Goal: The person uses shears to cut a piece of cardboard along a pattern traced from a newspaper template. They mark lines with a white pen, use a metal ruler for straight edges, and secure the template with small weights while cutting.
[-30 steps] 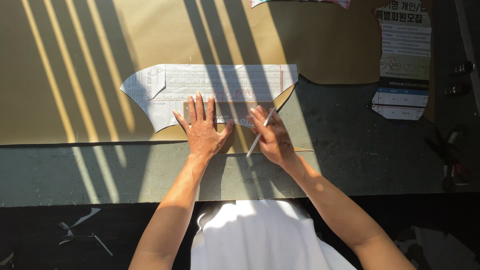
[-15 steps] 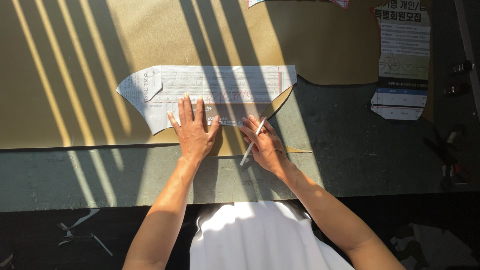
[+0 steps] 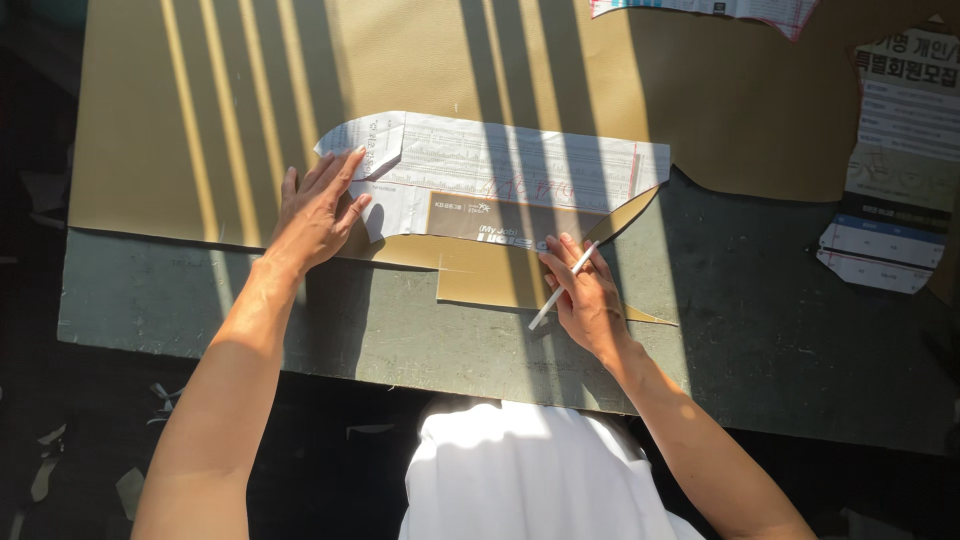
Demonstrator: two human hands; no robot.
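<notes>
Your grey-green counter (image 3: 780,330) carries a big sheet of tan material (image 3: 250,90), striped with sun and shade. On its lower edge lies the printed paper pattern (image 3: 520,175) — long, with one end angled, and it reaches out over a cut-away bite in the tan sheet. Your left hand (image 3: 318,212) lies flat with fingers spread wide, pressing the pattern's left end down. Your right hand (image 3: 585,290) is closed round a thin white marking stick (image 3: 562,286), tip just below the pattern's lower edge near its right end. It looks like you're partway through tracing the outline — the bottom edge is the part in hand. Any next stroke calls for the pattern staying pinned without creeping, so keep that left palm heavy and run the stick tight against the paper edge. Further printed paper pieces (image 3: 895,180) lie well apart at the right
</notes>
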